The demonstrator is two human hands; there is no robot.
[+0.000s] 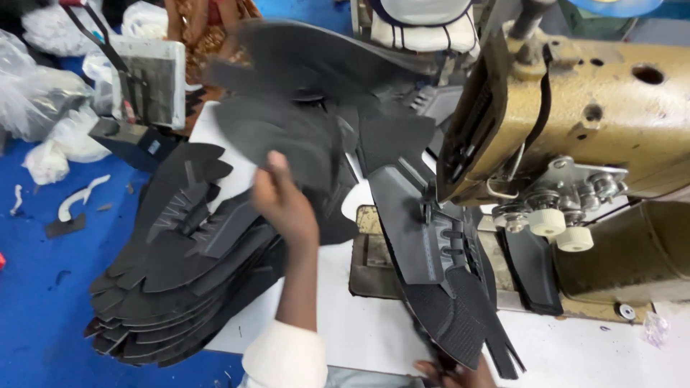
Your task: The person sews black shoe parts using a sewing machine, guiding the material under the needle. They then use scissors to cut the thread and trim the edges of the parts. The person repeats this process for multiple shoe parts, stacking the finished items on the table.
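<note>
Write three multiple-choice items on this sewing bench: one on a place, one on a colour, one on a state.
1. Where is the stack of cut pieces? A) left of the sewing machine B) on top of it C) right of it
2. What colour are the cut pieces? A) white B) black C) red
3. What is the left hand doing? A) resting flat B) holding up a black piece C) hanging away from everything

A: the stack lies at the table's left edge.
B: all look black.
B: its fingers grip a raised piece.
</note>
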